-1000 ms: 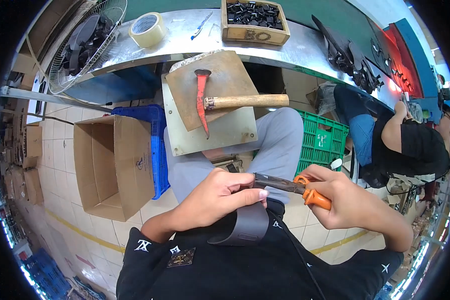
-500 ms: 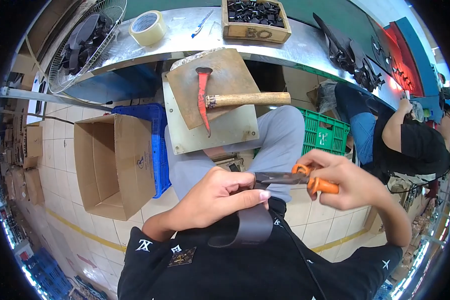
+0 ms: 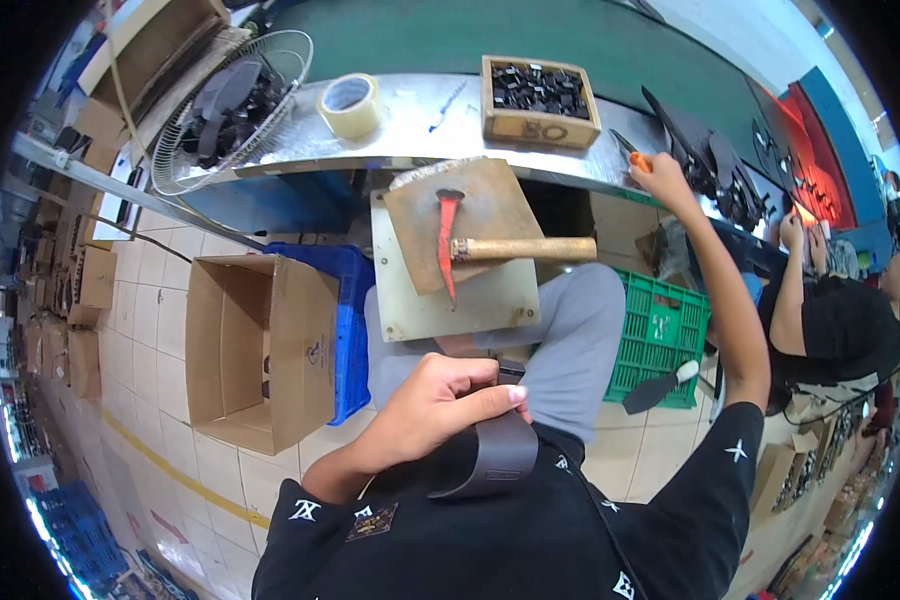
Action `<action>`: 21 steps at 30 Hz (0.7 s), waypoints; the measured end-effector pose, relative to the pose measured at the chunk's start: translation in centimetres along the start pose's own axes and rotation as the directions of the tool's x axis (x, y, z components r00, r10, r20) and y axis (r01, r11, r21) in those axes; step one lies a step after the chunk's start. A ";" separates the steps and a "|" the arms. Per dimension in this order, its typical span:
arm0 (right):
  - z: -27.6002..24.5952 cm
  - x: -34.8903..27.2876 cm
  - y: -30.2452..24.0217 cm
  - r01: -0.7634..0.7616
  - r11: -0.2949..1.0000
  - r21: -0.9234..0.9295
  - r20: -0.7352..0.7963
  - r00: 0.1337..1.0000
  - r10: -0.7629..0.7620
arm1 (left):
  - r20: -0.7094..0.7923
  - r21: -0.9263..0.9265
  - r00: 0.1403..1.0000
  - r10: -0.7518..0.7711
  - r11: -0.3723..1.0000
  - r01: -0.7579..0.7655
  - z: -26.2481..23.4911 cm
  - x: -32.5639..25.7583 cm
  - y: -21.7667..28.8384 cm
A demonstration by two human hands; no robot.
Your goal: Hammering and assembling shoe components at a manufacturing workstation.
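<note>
My left hand (image 3: 438, 406) is close to my chest, its fingers closed on a dark grey strap piece (image 3: 490, 452) that curls down from it. My right hand (image 3: 658, 176) is stretched out to the metal bench (image 3: 300, 140) and grips orange-handled scissors (image 3: 630, 154) near the bench's edge. On my lap lies a board (image 3: 440, 290) with a brown pad (image 3: 470, 212), and across it rests a hammer (image 3: 490, 248) with a red head and wooden handle.
A wooden box of dark small parts (image 3: 540, 100), a tape roll (image 3: 350, 104) and a fan (image 3: 220, 110) stand on the bench. An open cardboard box (image 3: 260, 350), a blue crate (image 3: 342, 330) and a green crate (image 3: 660, 335) stand on the floor. Another person (image 3: 840, 320) sits at right.
My right hand has left the strap and reached up and away to the bench with the scissors. My left hand still holds the strap near my chest.
</note>
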State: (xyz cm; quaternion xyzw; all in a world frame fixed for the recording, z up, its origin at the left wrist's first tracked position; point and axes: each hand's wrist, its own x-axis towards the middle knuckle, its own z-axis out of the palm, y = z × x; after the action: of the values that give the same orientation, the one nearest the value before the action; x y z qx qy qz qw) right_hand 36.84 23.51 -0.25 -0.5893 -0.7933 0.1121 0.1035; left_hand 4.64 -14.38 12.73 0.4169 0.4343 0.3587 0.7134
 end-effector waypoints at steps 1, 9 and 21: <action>0.1 1.1 -0.5 0.053 0.997 -0.056 0.066 0.997 -0.049 | -0.017 -0.021 1.000 -0.013 1.000 0.012 0.0 -0.1 0.1; -1.7 -13.7 -19.0 0.106 0.395 0.912 0.069 0.912 -0.404 | -0.032 -0.110 0.998 -0.049 0.993 0.045 -0.4 -0.6 -0.3; -0.9 -27.6 -24.1 -0.280 -0.191 0.941 0.155 0.856 -0.493 | 0.185 -0.428 0.979 -0.090 0.889 0.163 1.7 1.0 -2.8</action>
State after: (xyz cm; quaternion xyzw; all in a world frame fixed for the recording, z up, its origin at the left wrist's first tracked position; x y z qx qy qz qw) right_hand 23.00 -9.63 6.96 -0.1645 -0.4571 0.8126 0.3221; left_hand 7.03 -15.14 10.33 0.2427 0.3091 0.3657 0.8437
